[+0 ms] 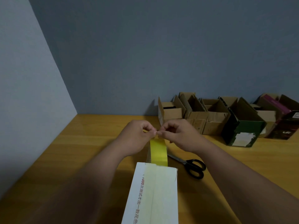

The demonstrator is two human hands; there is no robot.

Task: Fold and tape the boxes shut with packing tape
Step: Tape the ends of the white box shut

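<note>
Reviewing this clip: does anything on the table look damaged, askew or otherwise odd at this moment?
One thing stands out. The dark green box at the back right has a ragged white patch on its front, like a torn-off label. Otherwise the left hand and right hand pinch the yellow tape running off the white box; scissors lie alongside.

The yellow tape (158, 152) is looking glossy and translucent against the smooth white card box (155, 194); the wooden table (97, 126) is showing a satin grain, the scissors (191, 165) shiny black plastic handles, the far boxes (203, 117) matt brown cardboard
</note>
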